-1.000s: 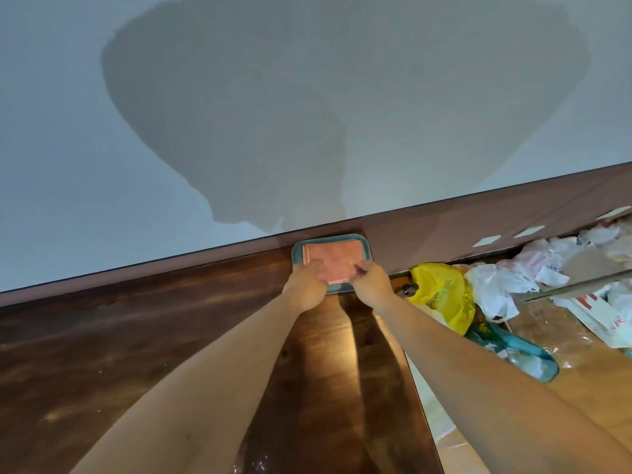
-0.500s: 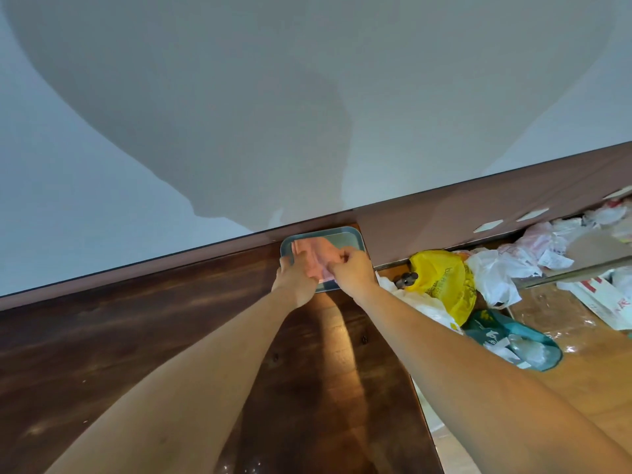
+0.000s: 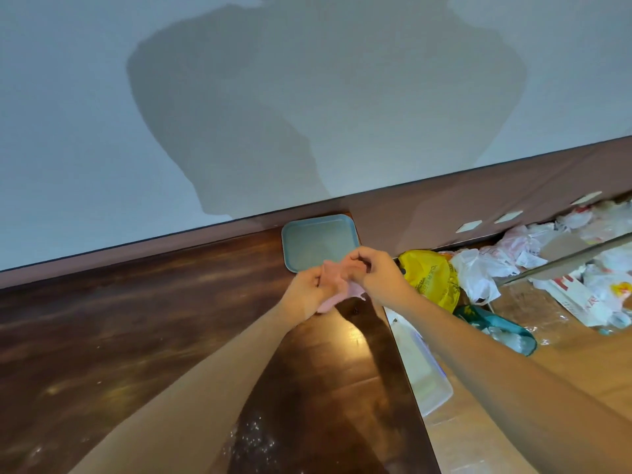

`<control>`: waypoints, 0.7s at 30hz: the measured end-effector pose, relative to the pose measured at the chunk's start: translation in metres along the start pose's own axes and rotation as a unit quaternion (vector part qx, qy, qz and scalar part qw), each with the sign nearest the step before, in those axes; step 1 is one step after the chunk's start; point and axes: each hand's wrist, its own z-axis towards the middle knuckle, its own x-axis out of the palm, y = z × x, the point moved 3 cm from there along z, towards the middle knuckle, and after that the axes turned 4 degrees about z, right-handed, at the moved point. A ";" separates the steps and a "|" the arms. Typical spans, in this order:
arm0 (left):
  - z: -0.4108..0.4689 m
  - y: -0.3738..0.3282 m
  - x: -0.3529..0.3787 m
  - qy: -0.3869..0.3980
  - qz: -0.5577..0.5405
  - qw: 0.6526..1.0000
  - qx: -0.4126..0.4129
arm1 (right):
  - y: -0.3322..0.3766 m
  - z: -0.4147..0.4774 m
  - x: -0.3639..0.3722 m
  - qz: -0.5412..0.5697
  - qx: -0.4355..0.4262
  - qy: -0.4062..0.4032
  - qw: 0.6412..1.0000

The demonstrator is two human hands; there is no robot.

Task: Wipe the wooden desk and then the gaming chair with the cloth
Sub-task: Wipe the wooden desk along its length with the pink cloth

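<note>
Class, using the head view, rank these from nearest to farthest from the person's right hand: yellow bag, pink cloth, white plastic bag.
1. pink cloth, gripped in the right hand itself.
2. yellow bag, on the floor just to its right.
3. white plastic bag, farther right, beyond the yellow bag.

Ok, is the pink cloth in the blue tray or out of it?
Out. The left hand and right hand grip the bunched cloth at the near edge of the tray, which is bare.

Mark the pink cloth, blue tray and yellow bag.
pink cloth [image 3: 337, 278], head view, on its bunched middle.
blue tray [image 3: 314, 242], head view, on the bare floor of the tray.
yellow bag [image 3: 427, 275], head view, on the middle of its crumpled face.
</note>
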 end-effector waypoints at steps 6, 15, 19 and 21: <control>-0.073 0.063 0.063 0.120 -0.140 0.970 -0.157 | -0.041 -0.058 0.015 -0.147 0.070 0.129 0.978; -0.076 0.110 0.081 -0.071 0.187 0.977 -0.074 | -0.096 -0.115 0.059 -0.386 -0.009 -0.001 0.922; -0.073 0.121 0.074 -0.006 0.432 0.902 0.007 | -0.134 -0.143 0.078 -0.448 -0.031 0.077 0.890; -0.069 0.128 0.067 0.027 0.516 0.856 0.000 | -0.142 -0.145 0.082 -0.470 -0.021 0.078 0.879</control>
